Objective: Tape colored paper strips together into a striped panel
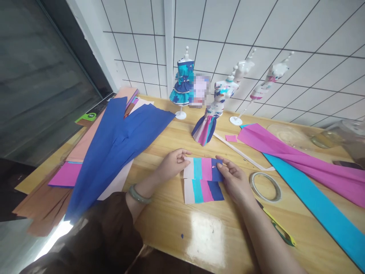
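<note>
An upper striped crepe paper piece [203, 168] in pale pink, turquoise, magenta and navy spans both hands. My left hand [174, 163] pinches its pale end at the top corner. At the navy end, my right hand [236, 179] is closed with the thumb on the paper. Just below, a second striped piece [203, 191] with the same colour order lies on the wooden table [162, 224]; its top edge meets or slightly underlaps the upper piece. Beyond the hands stands a mannequin [218, 110] wearing a striped flared skirt [203, 131] in similar colours.
Blue crepe paper [122, 133] covers stacked sheets at left. A dressed mannequin [184, 82] and another stand [236, 120] are near the tiled wall. To the right lie a tape roll [265, 186], a yellow-green cutter [278, 224], magenta paper [296, 156] and turquoise paper [316, 209].
</note>
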A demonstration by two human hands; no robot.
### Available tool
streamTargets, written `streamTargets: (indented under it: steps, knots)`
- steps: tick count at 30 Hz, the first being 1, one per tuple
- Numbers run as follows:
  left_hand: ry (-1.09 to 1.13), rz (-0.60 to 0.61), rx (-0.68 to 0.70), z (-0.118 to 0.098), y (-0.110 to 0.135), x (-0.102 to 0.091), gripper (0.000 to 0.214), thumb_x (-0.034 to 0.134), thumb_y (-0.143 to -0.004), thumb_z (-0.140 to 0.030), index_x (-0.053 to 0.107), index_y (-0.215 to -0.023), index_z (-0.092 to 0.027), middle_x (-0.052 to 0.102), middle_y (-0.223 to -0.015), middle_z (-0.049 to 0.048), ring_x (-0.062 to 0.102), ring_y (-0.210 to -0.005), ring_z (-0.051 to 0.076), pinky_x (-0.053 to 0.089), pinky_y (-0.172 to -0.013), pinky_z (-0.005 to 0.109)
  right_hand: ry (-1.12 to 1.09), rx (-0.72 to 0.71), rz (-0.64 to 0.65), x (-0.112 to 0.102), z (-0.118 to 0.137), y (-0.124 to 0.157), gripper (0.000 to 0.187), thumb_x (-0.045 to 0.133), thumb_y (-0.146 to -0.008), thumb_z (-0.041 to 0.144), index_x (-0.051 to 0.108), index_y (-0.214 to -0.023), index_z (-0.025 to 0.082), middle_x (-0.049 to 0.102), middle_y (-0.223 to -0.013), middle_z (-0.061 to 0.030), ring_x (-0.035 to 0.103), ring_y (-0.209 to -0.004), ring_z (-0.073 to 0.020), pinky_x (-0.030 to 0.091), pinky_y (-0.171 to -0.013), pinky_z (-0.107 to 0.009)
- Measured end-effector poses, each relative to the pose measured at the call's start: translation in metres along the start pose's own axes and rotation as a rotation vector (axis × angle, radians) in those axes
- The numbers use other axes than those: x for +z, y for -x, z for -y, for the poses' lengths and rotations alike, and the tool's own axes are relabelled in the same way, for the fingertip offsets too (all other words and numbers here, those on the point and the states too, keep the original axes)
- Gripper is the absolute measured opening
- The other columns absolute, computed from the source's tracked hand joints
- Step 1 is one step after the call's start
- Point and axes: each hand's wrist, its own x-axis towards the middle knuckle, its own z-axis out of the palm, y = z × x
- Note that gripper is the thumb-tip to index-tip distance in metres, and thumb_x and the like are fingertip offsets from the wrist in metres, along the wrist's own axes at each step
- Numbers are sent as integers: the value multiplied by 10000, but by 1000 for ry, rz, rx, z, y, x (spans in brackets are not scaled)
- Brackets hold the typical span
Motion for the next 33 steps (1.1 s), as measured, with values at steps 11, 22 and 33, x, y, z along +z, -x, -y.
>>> streamTargets:
  steps: [11, 22, 33]
  knots:
    - [-114, -82, 7, 7, -2, -2, 253, 547, -740, -143, 538, -993, -133, 586, -721, -10, 562, -637, 95, 431, -592, 210, -31, -37, -126, -5, 0, -1, 477, 676, -711, 388, 542, -1142, 233, 685, -916, -41, 651, -816, -182, 509, -788, -353]
    - [-213, -87, 25, 14, -2, -6, 276, 541, -759, -199, 526, -1030, -153, 560, -714, -27, 591, -604, 101, 463, -547, 212, 371, -208, -367, -11, 10, 2, 292, 654, -706, 422, 602, -854, 176, 555, -613, 19, 518, -552, -111, 455, -580, -262]
    - [-382, -211, 108, 8, -1, -10, 318, 490, -787, -186, 501, -1104, -185, 597, -805, 9, 603, -668, 112, 499, -583, 215, 151, -265, -263, 5, 19, 14, 550, 601, -765, 414, 444, -1258, 230, 644, -1012, -83, 628, -919, -211, 433, -903, -433]
